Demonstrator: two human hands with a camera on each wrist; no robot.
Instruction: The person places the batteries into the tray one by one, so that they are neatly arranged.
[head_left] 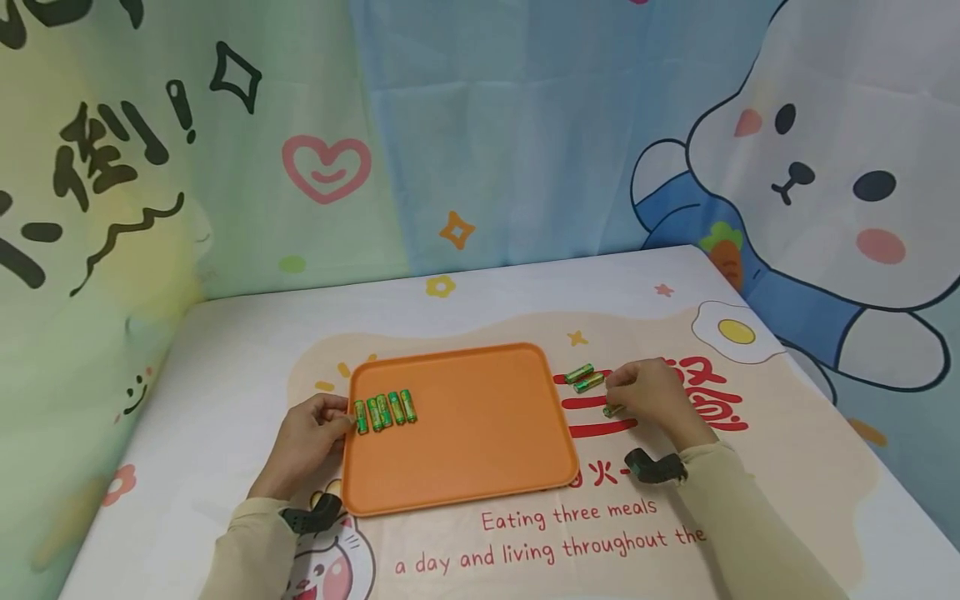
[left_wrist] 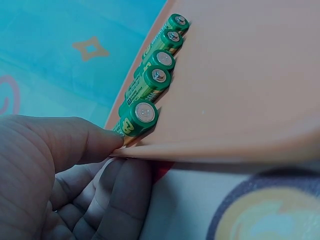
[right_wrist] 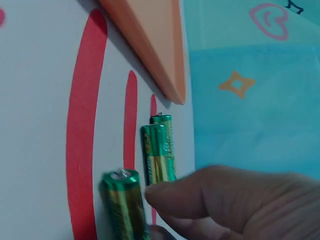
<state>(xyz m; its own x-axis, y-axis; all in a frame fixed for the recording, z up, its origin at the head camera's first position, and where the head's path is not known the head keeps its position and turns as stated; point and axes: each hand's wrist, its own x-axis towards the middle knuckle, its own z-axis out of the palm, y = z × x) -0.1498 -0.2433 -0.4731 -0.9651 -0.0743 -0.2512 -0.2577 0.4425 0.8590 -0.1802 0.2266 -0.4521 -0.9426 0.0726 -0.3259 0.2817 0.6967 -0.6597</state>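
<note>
Several green-and-gold batteries (head_left: 385, 410) lie side by side in a row near the left edge of an orange tray (head_left: 480, 450). My left hand (head_left: 311, 437) pinches the tray's left rim, thumb on top and fingers underneath. In the left wrist view, the thumb tip sits right beside the nearest battery (left_wrist: 139, 119). To the right of the tray, my right hand (head_left: 652, 396) is down at three loose batteries. Its thumb and a fingertip are close against the nearest loose battery (right_wrist: 122, 205); I cannot tell whether they grip it. The other two batteries (right_wrist: 157, 152) lie just beyond the thumb.
A white cloth with printed red characters (head_left: 600, 430) and a printed egg (head_left: 735, 332) covers the table. Behind it hangs a blue-green backdrop (head_left: 495, 150) with a cartoon animal. Dark straps with camera mounts (head_left: 654, 467) sit on both wrists.
</note>
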